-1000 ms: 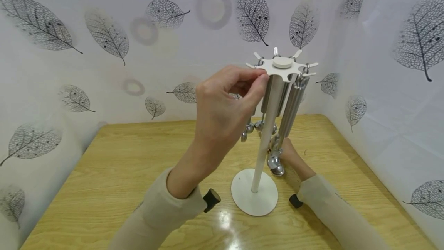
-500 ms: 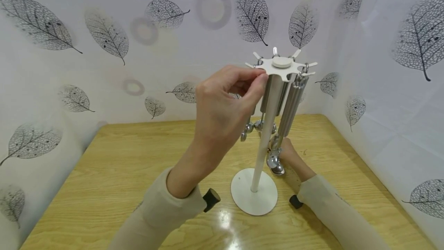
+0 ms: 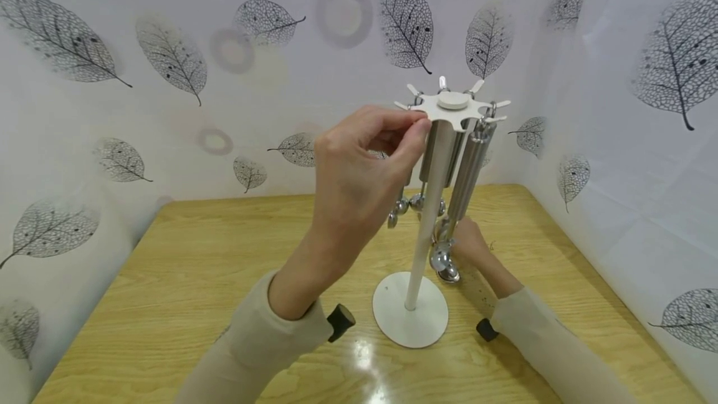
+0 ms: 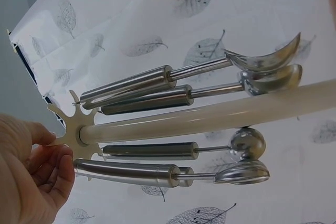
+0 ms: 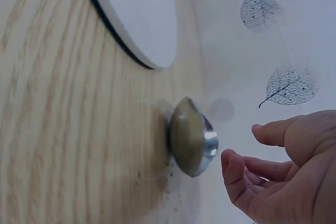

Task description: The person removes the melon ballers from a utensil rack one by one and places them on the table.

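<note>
In the head view a white utensil stand (image 3: pixel 426 217) has a star-shaped top (image 3: pixel 443 111) and a round base (image 3: pixel 409 310). My left hand (image 3: pixel 364 167) pinches a prong of that top between thumb and fingers. Metal-handled spoons and ladles hang from the other prongs, such as the spoon (image 4: pixel 157 85) in the left wrist view. My right hand (image 3: pixel 470 242) is low behind the hanging utensils, partly hidden by them. In the right wrist view its thumb and bent fingers are apart with nothing between them. A shiny spoon bowl (image 5: pixel 191 137) is just beyond the fingertips.
The stand rises from a wooden table (image 3: pixel 235 254). Behind and beside it hangs a white leaf-patterned cloth (image 3: pixel 348 80). Small dark specks mark the table near the spoon bowl. Black wrist devices, one being the left device (image 3: pixel 341 323), show at both sleeves.
My right hand and sleeve have shifted slightly to the right, away from the hanging utensils. My left hand keeps its pinch on the prong, and the stand appears unmoved.
</note>
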A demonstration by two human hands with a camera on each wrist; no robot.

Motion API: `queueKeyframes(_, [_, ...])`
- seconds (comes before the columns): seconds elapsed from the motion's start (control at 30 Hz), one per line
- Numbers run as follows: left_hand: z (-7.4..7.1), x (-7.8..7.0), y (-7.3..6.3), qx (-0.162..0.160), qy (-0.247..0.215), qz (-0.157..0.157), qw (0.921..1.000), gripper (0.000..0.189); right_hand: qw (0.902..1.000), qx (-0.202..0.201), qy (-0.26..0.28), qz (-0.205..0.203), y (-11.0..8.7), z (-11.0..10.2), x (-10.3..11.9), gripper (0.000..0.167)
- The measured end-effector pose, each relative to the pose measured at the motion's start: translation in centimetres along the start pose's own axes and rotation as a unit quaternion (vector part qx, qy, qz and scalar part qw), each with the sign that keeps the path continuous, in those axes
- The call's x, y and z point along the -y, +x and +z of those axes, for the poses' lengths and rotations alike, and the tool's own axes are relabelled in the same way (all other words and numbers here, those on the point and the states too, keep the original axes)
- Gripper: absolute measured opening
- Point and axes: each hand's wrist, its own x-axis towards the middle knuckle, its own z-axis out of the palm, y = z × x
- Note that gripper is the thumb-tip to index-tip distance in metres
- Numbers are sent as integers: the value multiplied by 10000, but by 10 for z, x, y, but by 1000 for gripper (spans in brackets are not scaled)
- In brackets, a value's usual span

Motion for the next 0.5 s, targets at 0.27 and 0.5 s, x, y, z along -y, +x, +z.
queueKeyframes(0.27, [0, 0, 0, -9, 46, -9, 10000, 7, 9977, -251, 527, 355, -10, -19, 17, 15])
queueKeyframes(0.5, [0, 0, 1, -15, 130, -75, 9999, 7, 9909, -735, 1101, -223, -37, -50, 50, 24])
